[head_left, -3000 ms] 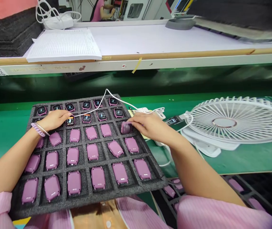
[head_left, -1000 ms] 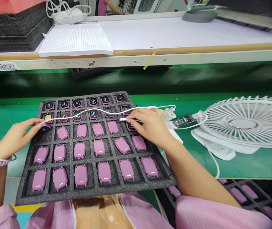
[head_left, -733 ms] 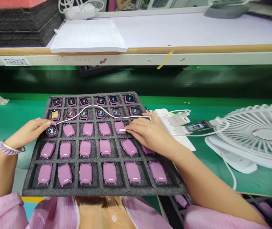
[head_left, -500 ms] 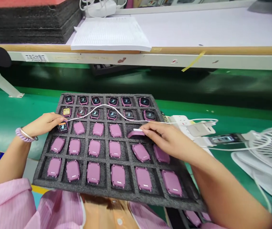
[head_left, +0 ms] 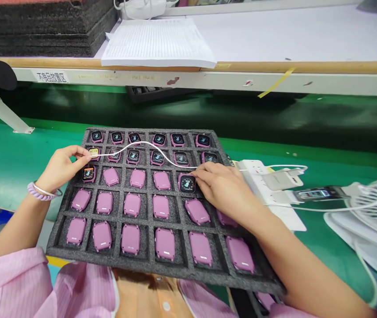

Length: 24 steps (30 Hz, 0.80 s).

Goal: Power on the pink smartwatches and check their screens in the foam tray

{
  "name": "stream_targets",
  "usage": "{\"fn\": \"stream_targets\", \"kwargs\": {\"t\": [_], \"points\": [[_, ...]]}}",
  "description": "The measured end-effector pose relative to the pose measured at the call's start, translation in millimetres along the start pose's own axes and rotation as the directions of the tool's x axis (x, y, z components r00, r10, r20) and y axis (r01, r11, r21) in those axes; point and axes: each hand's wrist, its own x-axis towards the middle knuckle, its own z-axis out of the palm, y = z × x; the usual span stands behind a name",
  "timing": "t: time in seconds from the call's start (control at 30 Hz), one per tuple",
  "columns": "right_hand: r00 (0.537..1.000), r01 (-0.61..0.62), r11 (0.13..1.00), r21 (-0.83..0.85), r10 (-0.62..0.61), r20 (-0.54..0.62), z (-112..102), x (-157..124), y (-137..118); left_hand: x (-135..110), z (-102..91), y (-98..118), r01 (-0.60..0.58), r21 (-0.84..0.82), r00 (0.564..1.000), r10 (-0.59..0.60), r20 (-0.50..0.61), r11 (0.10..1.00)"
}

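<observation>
My left hand (head_left: 67, 168) pinches the end of a white charging cable (head_left: 147, 143) above the upper left of the black foam tray (head_left: 162, 273). Just below those fingertips sits a smartwatch with a yellow screen (head_left: 93, 153); a watch with an orange band on its screen (head_left: 88, 174) lies one row nearer. My right hand (head_left: 218, 183) grips the right edge of a purple watch (head_left: 187, 183), lying screen up in its compartment with its display lit. Behind that hand runs the cable. Several purple watches (head_left: 132, 204) rest back up in the near rows, while the far rows show lit screens.
A white power strip (head_left: 256, 179) with plugged-in chargers (head_left: 279, 179) stands right of the tray, near a white fan (head_left: 374, 221). Papers (head_left: 158, 42) and stacked black foam (head_left: 39, 33) lie on the shelf. A metal post (head_left: 5, 108) rises at left.
My left hand has moved up with the cable, from the orange-banded watch to the yellow-screened one. The watch at my right hand has gone from edge-on to lying screen up.
</observation>
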Motion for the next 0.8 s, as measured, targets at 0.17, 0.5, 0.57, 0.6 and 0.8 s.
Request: {"fn": "stream_targets", "kwargs": {"t": [0.17,0.5,0.57,0.6,0.8], "points": [[0.998,-0.030,0.995,0.098,0.036,-0.058,2.5,-3.3,-1.6,-15.0,31.4,21.7,-0.197,0.003,0.965,0.194,0.176,0.980],[0.996,-0.074,0.992,0.098,0.080,-0.050,5.3,-1.4,-2.6,-24.8,45.7,46.4,-0.466,0.681,0.871,0.429,0.240,0.565],[0.994,-0.078,0.995,0.060,0.083,-0.069,3.5,-1.5,-2.1,-21.5,41.1,46.3,-0.463,0.682,0.873,0.422,0.243,0.566],[0.992,-0.092,0.995,0.031,0.094,-0.090,1.5,-1.7,-2.0,-17.6,37.0,43.9,-0.448,0.651,0.886,0.402,0.230,0.613],[0.955,-0.067,0.998,0.009,0.067,-0.289,-14.0,4.0,-12.2,16.1,8.2,15.9,-0.227,0.135,0.937,0.178,0.300,0.965]]}}
